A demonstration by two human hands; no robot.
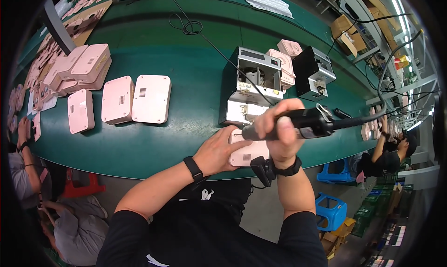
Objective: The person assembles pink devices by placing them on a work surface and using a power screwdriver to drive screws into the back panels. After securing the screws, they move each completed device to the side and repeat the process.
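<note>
My right hand (pixel 285 143) is wrapped round a black corded electric screwdriver (pixel 309 122). The screwdriver lies at a slant, its tip pointing left and meeting the upper left corner of a pale pink plastic case (pixel 243 159). That case lies near the table's front edge, its slotted vent facing up. My left hand (pixel 215 150) grips the case from its left side, the thumb across the top face. My right hand and the tool hide the case's upper right part. Just beyond stands a silver and black screw feeder (pixel 253 92).
Three pink cases (pixel 151 99) lie left on the green table (pixel 195 141), with a stack of cases (pixel 86 66) behind them. Right of the screw feeder are more pink cases (pixel 281 64) and a second machine (pixel 314 73). Co-workers sit at both sides; a blue stool (pixel 331 211) stands right.
</note>
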